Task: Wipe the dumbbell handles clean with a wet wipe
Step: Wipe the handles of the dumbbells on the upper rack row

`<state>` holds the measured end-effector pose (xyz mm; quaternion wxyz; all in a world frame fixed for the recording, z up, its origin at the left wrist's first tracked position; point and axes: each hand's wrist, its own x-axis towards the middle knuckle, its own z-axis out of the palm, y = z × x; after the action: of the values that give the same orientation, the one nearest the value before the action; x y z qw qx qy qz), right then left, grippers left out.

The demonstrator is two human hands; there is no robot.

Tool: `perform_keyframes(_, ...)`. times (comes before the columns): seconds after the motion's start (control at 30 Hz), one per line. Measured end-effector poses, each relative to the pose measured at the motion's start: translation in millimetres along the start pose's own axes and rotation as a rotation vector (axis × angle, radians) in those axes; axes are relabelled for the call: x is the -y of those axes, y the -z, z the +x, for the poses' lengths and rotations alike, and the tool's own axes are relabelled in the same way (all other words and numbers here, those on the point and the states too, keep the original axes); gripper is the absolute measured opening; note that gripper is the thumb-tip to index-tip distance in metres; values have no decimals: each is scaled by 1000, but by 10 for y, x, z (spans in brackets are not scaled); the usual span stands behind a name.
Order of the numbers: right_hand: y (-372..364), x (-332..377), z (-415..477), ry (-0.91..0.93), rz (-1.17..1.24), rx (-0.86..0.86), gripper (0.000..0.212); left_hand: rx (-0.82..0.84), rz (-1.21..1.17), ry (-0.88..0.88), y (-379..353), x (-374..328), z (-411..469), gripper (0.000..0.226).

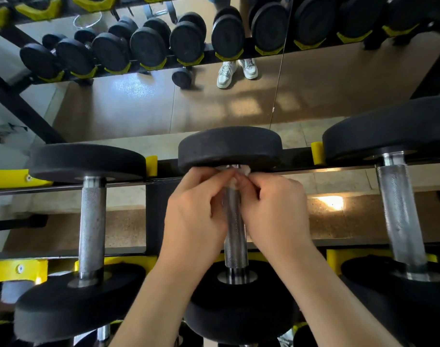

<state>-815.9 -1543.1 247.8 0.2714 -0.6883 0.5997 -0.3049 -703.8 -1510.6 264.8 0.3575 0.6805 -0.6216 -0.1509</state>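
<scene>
A black dumbbell lies on the rack straight ahead, its knurled steel handle (235,236) running away from me. A white wet wipe (241,170) is bunched around the far end of that handle, just under the far weight head (230,146). My left hand (196,216) and my right hand (276,211) sit on either side of the handle, and their fingertips pinch the wipe against the steel. Most of the wipe is hidden by my fingers.
Two more dumbbells lie on the same black and yellow rack, with handles at left (92,226) and right (401,216). A mirror (239,106) behind the rack reflects rows of dumbbells, the floor and a person's white shoes.
</scene>
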Motion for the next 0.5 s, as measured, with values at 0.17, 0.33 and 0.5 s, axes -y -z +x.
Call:
perform_keyframes(0.17,1,-35,-145,22,4,-13,29,117,-50,45,104,2,-134,33)
perform_keyframes(0.33,-54,-1,21,-159,217,-95,18,125,79,12,66,-38,-63,46)
perform_keyframes(0.5,-39,67,-67,-288,392,62,29,200,123,49,133,33,-70,53)
